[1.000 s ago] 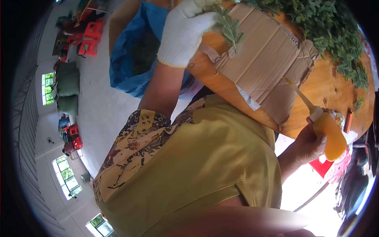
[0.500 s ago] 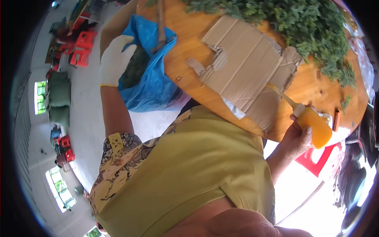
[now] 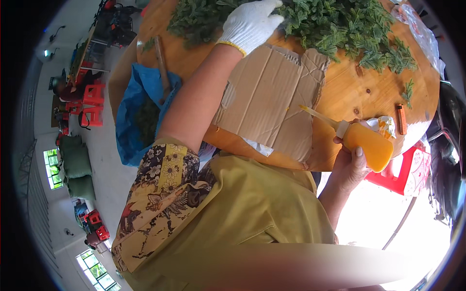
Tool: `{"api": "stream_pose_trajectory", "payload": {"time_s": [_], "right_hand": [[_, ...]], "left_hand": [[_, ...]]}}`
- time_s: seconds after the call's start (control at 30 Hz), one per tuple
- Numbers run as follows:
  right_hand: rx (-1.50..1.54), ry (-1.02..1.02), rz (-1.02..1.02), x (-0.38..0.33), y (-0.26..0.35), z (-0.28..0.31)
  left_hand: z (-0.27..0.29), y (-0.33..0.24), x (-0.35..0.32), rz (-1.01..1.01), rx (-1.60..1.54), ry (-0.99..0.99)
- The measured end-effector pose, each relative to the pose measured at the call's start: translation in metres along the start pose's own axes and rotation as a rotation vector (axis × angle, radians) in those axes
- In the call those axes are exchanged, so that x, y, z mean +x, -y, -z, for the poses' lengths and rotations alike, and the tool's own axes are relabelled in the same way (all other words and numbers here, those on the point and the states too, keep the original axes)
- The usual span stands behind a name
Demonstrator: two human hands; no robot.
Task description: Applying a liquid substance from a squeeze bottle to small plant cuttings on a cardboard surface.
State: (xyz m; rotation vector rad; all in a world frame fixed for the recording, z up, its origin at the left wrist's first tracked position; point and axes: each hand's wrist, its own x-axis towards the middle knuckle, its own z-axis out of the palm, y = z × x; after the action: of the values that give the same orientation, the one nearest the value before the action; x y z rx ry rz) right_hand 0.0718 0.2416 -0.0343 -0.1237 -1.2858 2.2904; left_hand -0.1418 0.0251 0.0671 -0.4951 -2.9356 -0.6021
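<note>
My left hand (image 3: 250,25), in a white knit glove, reaches over the pile of green artificial foliage (image 3: 335,24). Its thumb and fingers stand apart, and nothing shows between them. In my bare right hand (image 3: 350,167) is an orange squeeze bottle (image 3: 370,145) with a long thin nozzle, tilted so that the tip points left over a torn piece of cardboard (image 3: 267,102). The cardboard lies flat on the round wooden table (image 3: 347,92), between me and the foliage. Beneath my left forearm, a blue plastic bag (image 3: 128,114) with greenery inside is partly hidden.
A wooden-handled tool (image 3: 161,63) rests by the bag. Near the right edge lie an orange lighter-like stick (image 3: 401,120), crumpled foil-like wrapping (image 3: 386,125) and a loose sprig (image 3: 407,93). A red stool (image 3: 405,169) stands below; clear plastic (image 3: 420,29) covers the far right rim.
My left hand has left the blue bag and moved right and away from me to the foliage pile. The right hand keeps hold of the bottle. The whole view has shifted.
</note>
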Motion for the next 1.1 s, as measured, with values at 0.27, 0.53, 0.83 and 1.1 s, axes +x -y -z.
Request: {"api": "stream_pose_trajectory", "payload": {"time_s": [0.27, 0.53, 0.83, 1.1], "right_hand": [[0.011, -0.016, 0.001, 0.0, -0.004, 0.005], [0.043, -0.013, 0.004, 0.001, -0.008, 0.002], [0.028, 0.016, 0.025, -0.001, -0.012, 0.003], [0.01, -0.013, 0.0, 0.0, -0.013, -0.005]], "left_hand": [[-0.013, 0.034, -0.043, -0.325, 0.106, 0.066], [0.027, 0.045, -0.098, -0.21, -0.07, 0.212], [0.009, 0.058, -0.071, -0.451, 0.129, -0.257], [-0.008, 0.057, -0.056, -0.597, 0.241, 0.131]]}}
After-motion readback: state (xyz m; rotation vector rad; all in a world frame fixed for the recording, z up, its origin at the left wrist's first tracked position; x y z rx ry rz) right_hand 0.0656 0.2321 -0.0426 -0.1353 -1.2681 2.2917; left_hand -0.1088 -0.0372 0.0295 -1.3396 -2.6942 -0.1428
